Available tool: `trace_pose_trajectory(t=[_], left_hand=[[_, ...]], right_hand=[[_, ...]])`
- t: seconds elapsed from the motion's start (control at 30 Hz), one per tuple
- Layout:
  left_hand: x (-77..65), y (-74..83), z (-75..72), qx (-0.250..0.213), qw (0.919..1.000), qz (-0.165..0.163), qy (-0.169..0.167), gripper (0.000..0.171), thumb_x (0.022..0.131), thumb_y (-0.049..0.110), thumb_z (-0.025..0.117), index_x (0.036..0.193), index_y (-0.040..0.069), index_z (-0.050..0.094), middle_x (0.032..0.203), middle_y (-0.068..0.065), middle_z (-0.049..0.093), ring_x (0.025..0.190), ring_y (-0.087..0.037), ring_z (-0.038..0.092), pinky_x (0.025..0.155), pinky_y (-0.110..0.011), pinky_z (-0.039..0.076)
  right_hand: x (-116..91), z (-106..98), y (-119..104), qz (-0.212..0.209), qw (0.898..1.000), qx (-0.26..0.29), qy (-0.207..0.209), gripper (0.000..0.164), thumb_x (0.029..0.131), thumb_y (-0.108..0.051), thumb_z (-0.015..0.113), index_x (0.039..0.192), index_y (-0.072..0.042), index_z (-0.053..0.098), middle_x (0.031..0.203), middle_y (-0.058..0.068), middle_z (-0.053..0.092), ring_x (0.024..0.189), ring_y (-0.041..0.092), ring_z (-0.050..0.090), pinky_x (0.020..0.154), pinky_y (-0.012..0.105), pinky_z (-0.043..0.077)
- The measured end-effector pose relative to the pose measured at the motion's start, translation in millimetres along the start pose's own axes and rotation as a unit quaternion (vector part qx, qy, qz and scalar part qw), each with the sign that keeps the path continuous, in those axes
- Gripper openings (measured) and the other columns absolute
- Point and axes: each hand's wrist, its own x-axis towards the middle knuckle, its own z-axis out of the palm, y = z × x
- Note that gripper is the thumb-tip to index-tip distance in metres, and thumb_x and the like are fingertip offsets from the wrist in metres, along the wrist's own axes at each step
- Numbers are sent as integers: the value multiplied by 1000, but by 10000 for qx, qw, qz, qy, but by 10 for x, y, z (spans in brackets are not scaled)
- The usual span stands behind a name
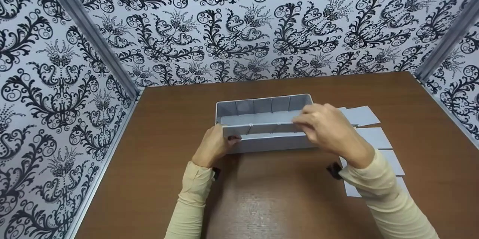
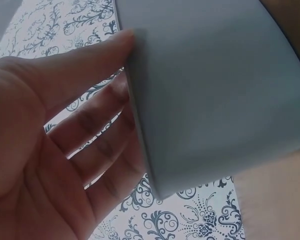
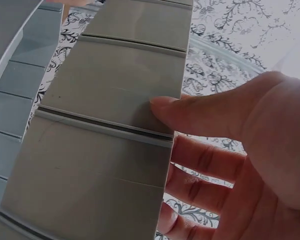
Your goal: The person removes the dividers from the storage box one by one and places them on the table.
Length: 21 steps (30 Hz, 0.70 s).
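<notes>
A long grey plastic divider strip [image 1: 262, 128] with grooves across it is held between both hands, above the front part of a grey plastic box [image 1: 269, 144]. My left hand [image 1: 212, 143] pinches the strip's left end. In the left wrist view the thumb lies on a smooth grey face [image 2: 215, 95] and the fingers are behind its edge. Near the strip's right end, my right hand [image 1: 327, 128] pinches its upper edge. The right wrist view shows the thumb against the grooved face [image 3: 105, 145], fingers behind. The box's far inner wall [image 1: 264, 105] has upright grooves.
Several flat light-grey plates [image 1: 374, 138] lie to the right of the box, some partly under the right forearm. The brown wooden table [image 1: 168, 119] meets patterned walls [image 1: 243, 25] at the back and sides. A dark wrist-worn object [image 1: 334, 171] shows below the right wrist.
</notes>
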Motion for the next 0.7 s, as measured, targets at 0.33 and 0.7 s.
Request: trace_pose_trajectory(t=[0.33,0.7], left_hand=[[37,-38,-19,295,9982,331,-410,17,74,-1,72,81,13,79,86,-2,75,81,-22,71,73,-42,56],[70,-40,-10,213,9976,473,-469,7,82,10,77,82,16,80,83,3,75,77,-13,69,71,-35,56]], right_hand=[[-192,67,-52,-96,9999,92,-40,16,75,0,80,86,-11,79,75,0,66,68,16,62,58,34,45],[-327,309,-49,-470,9988,115,-6,16,73,1,78,81,-13,77,71,0,62,64,18,62,56,38,48]])
